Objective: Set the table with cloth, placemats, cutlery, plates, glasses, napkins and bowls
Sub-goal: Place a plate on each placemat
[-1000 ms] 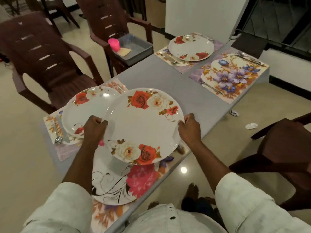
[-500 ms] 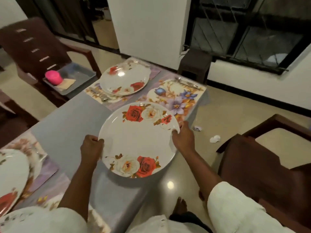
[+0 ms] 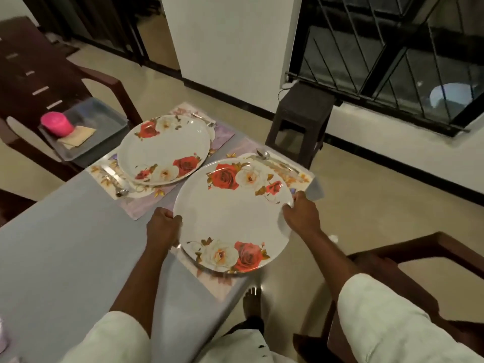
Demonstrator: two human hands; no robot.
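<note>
Rose-print plate held over placemat at surface's far right corner. Left hand and right hand pinched opposite rims. Looked stiff, light, glossy, likely slippery; rim grip suited.

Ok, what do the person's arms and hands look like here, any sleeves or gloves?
Both hands are bare: no gloves, rings or watch visible on the left hand or right hand. Forearms are uncovered. Loose, pale off-white sleeves are pushed up near the elbows.
</note>
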